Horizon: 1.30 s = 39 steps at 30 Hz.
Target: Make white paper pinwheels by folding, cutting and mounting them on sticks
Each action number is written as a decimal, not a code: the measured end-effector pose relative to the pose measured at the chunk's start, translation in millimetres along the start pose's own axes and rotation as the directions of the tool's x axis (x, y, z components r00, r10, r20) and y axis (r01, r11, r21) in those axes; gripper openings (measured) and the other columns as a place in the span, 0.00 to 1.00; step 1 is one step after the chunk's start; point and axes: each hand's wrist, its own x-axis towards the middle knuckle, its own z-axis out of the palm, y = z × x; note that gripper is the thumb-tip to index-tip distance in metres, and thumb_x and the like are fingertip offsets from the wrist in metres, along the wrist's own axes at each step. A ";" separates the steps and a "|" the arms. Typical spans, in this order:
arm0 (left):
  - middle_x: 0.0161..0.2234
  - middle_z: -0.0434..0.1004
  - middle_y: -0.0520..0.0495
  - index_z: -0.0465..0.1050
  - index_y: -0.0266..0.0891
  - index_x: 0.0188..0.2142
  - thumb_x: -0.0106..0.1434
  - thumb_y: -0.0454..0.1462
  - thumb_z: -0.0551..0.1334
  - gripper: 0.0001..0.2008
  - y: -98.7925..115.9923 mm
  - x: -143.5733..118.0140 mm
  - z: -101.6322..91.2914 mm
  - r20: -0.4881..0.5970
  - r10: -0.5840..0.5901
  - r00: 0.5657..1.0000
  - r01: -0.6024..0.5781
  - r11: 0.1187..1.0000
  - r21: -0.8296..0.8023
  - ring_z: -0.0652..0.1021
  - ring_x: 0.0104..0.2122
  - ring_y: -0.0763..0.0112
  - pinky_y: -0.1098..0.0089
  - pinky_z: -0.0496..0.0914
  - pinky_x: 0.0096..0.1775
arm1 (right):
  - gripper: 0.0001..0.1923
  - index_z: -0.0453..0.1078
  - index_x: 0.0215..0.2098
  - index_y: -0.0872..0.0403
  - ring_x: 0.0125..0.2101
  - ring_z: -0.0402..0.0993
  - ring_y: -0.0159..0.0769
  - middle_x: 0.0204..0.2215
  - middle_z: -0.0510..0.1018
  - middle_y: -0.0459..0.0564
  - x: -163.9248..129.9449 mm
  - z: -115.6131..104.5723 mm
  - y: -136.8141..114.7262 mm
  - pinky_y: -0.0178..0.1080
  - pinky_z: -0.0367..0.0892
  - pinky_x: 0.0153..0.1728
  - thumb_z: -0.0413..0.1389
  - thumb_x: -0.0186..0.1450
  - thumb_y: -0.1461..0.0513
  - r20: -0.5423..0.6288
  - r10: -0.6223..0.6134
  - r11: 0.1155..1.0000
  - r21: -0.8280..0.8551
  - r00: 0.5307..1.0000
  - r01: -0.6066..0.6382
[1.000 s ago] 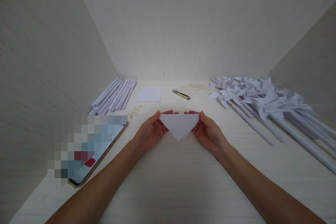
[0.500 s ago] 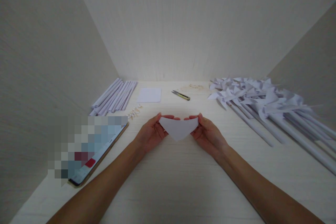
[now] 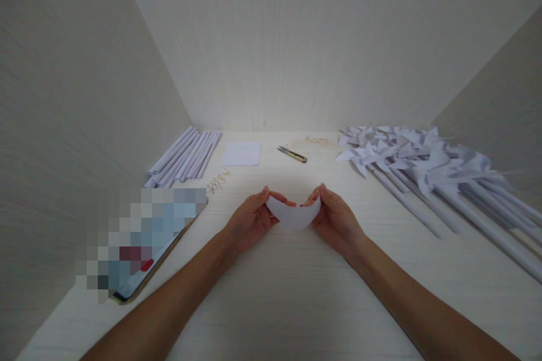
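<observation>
Pale table [image 3: 296, 293], left hand [image 3: 249, 219], right hand [image 3: 336, 219] pinching bowed folded paper [image 3: 293, 215]

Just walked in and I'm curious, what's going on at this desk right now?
A person holds a folded white paper above the desk, the left hand and right hand each pinching one end so it bows downward in the middle. Rolled paper sticks lie at the back left, a pile of paper pinwheels on the right, with a sheet and snips behind the hands.
</observation>
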 end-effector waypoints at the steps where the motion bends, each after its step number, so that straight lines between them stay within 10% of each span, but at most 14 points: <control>1: 0.24 0.78 0.45 0.74 0.33 0.23 0.59 0.39 0.55 0.14 -0.5 0.5 -0.2 -0.013 0.011 1.000 -0.011 1.000 -0.002 0.75 0.27 0.74 0.73 0.68 0.33 | 0.13 0.69 0.16 0.56 0.16 0.68 0.27 0.13 0.74 0.45 0.5 -0.5 0.1 0.30 0.65 0.20 0.62 0.48 0.56 -0.014 0.003 1.000 0.013 1.000 -0.003; 18: 0.20 0.70 0.52 0.71 0.33 0.19 0.49 0.35 0.65 0.08 0.8 1.4 -1.5 -0.199 0.056 0.978 -0.076 0.992 -0.096 0.70 0.23 0.80 0.76 0.66 0.31 | 0.12 0.69 0.18 0.55 0.21 0.70 0.28 0.17 0.76 0.45 2.4 0.0 -0.5 0.31 0.66 0.27 0.58 0.54 0.57 -0.100 0.011 0.999 0.038 0.995 -0.007; 24: 0.19 0.69 0.52 0.72 0.34 0.17 0.41 0.39 0.69 0.10 -1.9 0.0 -3.1 -0.094 0.142 0.985 -0.136 0.988 0.067 0.68 0.24 0.79 0.76 0.63 0.31 | 0.13 0.68 0.19 0.54 0.20 0.67 0.29 0.17 0.74 0.45 2.7 -4.0 -0.7 0.34 0.64 0.26 0.56 0.54 0.54 -0.088 -0.116 0.987 -0.118 0.989 0.105; 31: 0.17 0.69 0.51 0.75 0.35 0.23 0.47 0.43 0.64 0.12 -6.9 -2.2 2.8 0.011 0.154 0.988 -0.124 0.754 0.645 0.65 0.20 0.78 0.74 0.58 0.25 | 0.20 0.62 0.17 0.54 0.15 0.52 0.27 0.13 0.57 0.40 -4.3 -13.3 -1.4 0.33 0.48 0.17 0.47 0.60 0.51 -0.094 -0.636 0.530 -0.774 0.766 0.346; 36: 0.15 0.65 0.50 0.71 0.33 0.20 0.52 0.51 0.55 0.22 -14.8 -3.9 8.4 -0.001 0.075 0.997 -0.060 0.803 0.593 0.61 0.16 0.79 0.74 0.52 0.19 | 0.20 0.56 0.15 0.53 0.15 0.50 0.27 0.12 0.53 0.39 -10.2 -4.4 4.7 0.34 0.46 0.17 0.46 0.61 0.54 0.054 -0.591 0.336 -0.890 0.805 0.307; 39: 0.13 0.57 0.55 0.63 0.36 0.15 0.53 0.48 0.56 0.20 -16.9 -4.6 10.2 0.026 0.105 0.994 -0.091 0.687 0.721 0.57 0.15 0.80 0.74 0.50 0.19 | 0.19 0.54 0.15 0.53 0.14 0.50 0.27 0.11 0.52 0.39 -11.2 -0.2 8.6 0.34 0.45 0.17 0.45 0.62 0.56 0.102 -0.569 0.280 -0.909 0.816 0.308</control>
